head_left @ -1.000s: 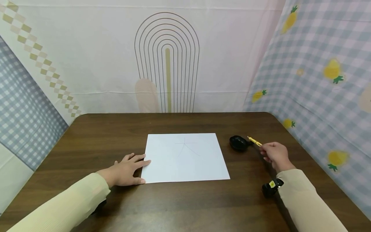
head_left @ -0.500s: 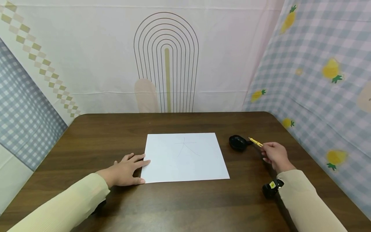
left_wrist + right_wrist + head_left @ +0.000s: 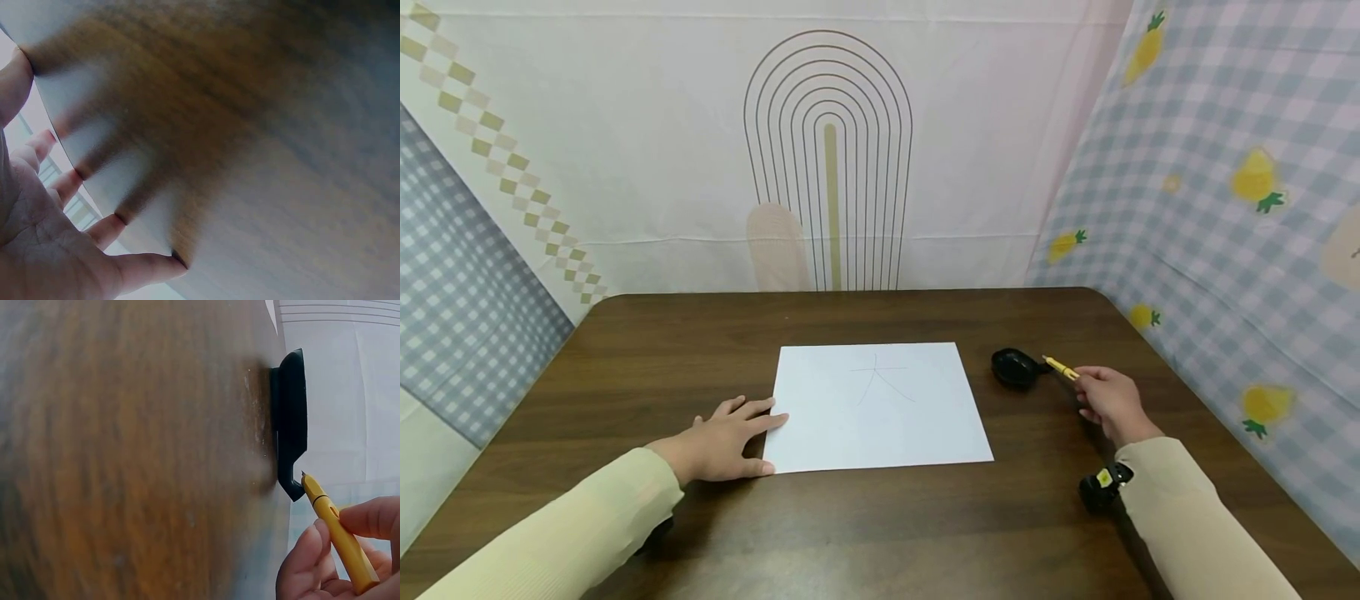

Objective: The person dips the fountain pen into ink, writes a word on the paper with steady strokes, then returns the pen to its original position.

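Observation:
A white sheet of paper (image 3: 917, 433) lies on the brown table, with thin lines crossing and branching near its top. At its left edge my left hand (image 3: 718, 442) rests with fingers spread, the thumb and fingertips at the paper. In the left wrist view the left hand (image 3: 56, 244) shows its palm, fingertips down on the wood and the paper's edge. My right hand (image 3: 1111, 400) pinches a yellow pen (image 3: 347, 544) between thumb and fingers, its dark fine tip pointing away. That tip is close by the short handle of a black spoon-shaped dish (image 3: 1015, 369).
The dark brown wooden table (image 3: 880, 533) has rounded far corners. Behind it hangs a white cloth (image 3: 1000, 150) with arch lines, and a blue checked cloth (image 3: 1195, 225) with yellow fruit prints runs along the right. A black camera (image 3: 1099, 492) is strapped to my right wrist.
The head view has shifted very slightly. Both hands, the yellow pen, the paper and the black dish stay essentially in place.

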### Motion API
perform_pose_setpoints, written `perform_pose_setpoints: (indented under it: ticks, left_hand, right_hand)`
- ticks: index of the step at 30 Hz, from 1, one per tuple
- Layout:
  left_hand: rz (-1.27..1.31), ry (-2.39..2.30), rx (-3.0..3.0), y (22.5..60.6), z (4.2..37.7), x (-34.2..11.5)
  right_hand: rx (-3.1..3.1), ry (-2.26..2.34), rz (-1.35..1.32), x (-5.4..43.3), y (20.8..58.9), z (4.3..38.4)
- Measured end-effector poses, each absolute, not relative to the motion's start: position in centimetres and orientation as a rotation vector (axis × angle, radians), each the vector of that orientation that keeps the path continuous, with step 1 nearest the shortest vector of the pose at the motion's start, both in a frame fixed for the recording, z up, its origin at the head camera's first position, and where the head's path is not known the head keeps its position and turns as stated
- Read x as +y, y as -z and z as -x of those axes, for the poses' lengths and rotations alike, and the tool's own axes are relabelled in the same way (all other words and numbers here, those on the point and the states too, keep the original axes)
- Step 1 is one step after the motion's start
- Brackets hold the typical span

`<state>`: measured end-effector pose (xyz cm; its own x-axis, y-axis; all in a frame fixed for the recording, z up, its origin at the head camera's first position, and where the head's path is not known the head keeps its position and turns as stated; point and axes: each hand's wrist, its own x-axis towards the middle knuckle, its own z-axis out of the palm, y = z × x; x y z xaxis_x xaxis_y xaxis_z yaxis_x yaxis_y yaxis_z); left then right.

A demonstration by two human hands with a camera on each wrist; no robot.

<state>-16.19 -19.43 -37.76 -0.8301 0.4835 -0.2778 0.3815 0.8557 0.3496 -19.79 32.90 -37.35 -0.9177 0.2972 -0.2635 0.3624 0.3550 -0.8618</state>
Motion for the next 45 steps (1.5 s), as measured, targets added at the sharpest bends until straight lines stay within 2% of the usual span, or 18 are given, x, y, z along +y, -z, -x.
perform_pose_setpoints:
  ticks: [22, 45]
  left_hand:
    - [-0.648, -0.384, 2.685, 37.8, 16.3, -19.5]
    - [-0.646, -0.391, 2.684, 37.7, 16.1, -19.5]
  right_hand:
    - [2.627, 1.480, -0.543, 32.9, 38.0, 19.8]
    - [2.642, 1.195, -0.447, 33.1, 36.9, 20.3]
